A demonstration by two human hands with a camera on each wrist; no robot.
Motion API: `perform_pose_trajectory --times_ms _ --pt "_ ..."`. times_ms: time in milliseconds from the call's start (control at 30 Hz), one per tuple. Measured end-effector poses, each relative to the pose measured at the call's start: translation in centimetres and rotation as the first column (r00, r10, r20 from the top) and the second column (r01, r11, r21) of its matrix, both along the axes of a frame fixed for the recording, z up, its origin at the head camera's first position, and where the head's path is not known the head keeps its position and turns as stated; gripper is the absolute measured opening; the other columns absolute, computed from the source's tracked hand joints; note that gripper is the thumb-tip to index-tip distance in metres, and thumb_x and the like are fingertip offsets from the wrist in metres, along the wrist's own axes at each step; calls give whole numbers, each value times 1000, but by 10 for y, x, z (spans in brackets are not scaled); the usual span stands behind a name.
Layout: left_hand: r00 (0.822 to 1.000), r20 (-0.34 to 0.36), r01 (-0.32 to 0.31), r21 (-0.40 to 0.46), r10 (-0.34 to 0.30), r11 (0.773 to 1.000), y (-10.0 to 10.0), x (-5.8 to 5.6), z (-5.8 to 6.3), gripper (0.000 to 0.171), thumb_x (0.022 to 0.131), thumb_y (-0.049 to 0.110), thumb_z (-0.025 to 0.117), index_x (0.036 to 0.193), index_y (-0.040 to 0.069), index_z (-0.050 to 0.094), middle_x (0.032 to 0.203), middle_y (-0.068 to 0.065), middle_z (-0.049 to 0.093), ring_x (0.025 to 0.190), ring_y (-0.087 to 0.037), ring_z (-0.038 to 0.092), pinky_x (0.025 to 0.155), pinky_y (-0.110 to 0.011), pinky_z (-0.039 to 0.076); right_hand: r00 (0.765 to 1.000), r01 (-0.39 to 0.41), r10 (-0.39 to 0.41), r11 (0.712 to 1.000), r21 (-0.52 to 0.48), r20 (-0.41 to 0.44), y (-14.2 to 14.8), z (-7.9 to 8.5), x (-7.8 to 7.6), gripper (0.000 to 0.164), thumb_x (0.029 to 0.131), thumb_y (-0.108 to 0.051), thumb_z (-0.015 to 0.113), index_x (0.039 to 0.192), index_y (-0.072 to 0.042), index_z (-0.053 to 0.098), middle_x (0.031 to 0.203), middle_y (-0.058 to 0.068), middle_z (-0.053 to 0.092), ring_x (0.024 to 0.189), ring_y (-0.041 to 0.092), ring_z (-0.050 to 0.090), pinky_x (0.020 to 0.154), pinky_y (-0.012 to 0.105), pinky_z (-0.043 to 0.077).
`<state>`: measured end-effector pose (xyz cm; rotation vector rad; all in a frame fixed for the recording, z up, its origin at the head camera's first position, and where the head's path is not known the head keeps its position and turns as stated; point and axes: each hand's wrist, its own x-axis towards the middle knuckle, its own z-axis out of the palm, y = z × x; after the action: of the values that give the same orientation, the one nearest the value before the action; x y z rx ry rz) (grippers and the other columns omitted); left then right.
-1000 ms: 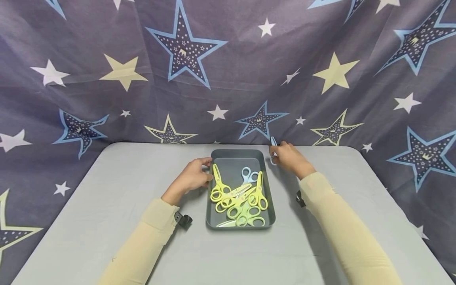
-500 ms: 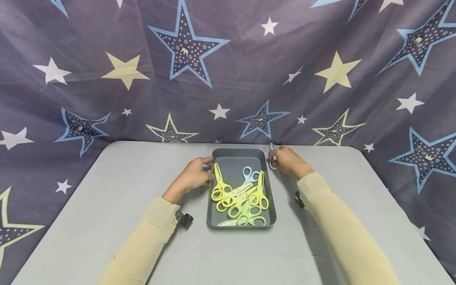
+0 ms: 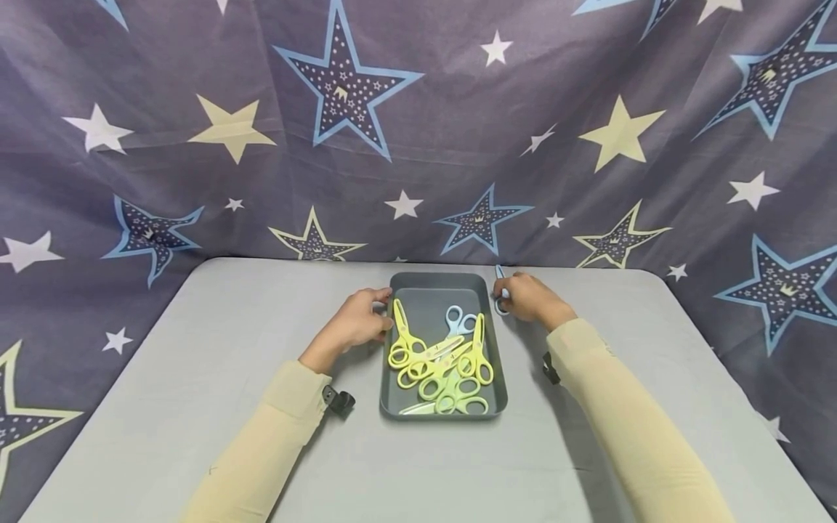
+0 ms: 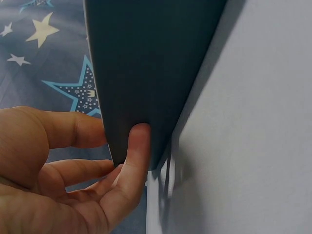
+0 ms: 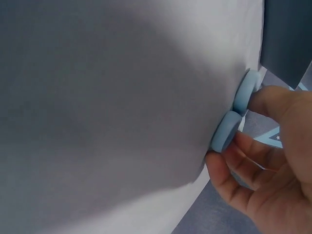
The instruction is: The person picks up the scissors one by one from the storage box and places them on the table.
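Note:
Beside the far right corner of the grey tray (image 3: 387, 385), my right hand (image 3: 528, 294) pinches light blue scissors (image 3: 499, 272). Their blades point to the back edge, and in the right wrist view the two handle loops (image 5: 225, 132) are right at the tabletop between thumb and fingers. My left hand (image 3: 356, 319) holds the tray's left wall; in the left wrist view one finger (image 4: 140, 141) lies flat on its outer side and the thumb reaches the rim. Inside the tray lie several yellow scissors (image 3: 479, 349), green scissors (image 3: 461, 398) and blue scissors (image 3: 460, 322), overlapping one another.
A light grey cloth covers the table (image 3: 248, 436). Behind its back edge hangs a dark curtain (image 3: 418, 131) printed with stars. Black wrist straps (image 3: 338, 402) sit at both cuffs.
My right hand lowers the blue scissors slightly toward the tabletop, their tips dropping below the curtain's blue star. The left hand and the tray stay where they were.

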<state>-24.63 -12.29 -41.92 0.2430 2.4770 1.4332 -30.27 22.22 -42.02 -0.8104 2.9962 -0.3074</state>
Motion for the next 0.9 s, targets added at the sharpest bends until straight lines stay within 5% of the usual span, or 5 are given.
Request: perform_pose_trajectory --times_ms 433,900 --pt "1000 -4 10 -8 -10 1000 0 0 0 75 86 -6 63 155 -6 35 146 -26 50 69 -20 72 66 -31 65 1000 -7 7 1000 26 -7 -1 9 4 23 91 -12 72 113 -9 74 108 12 71 111 36 62 101 53 53" --pt "1000 6 9 -6 -9 1000 0 0 2 76 86 -5 64 156 -5 35 146 -25 51 69 -21 73 66 -31 65 996 -31 34 999 37 -83 -20 32 33 31 90 -13 71 120 -3 71 107 16 66 100 37 66 88 52 59"
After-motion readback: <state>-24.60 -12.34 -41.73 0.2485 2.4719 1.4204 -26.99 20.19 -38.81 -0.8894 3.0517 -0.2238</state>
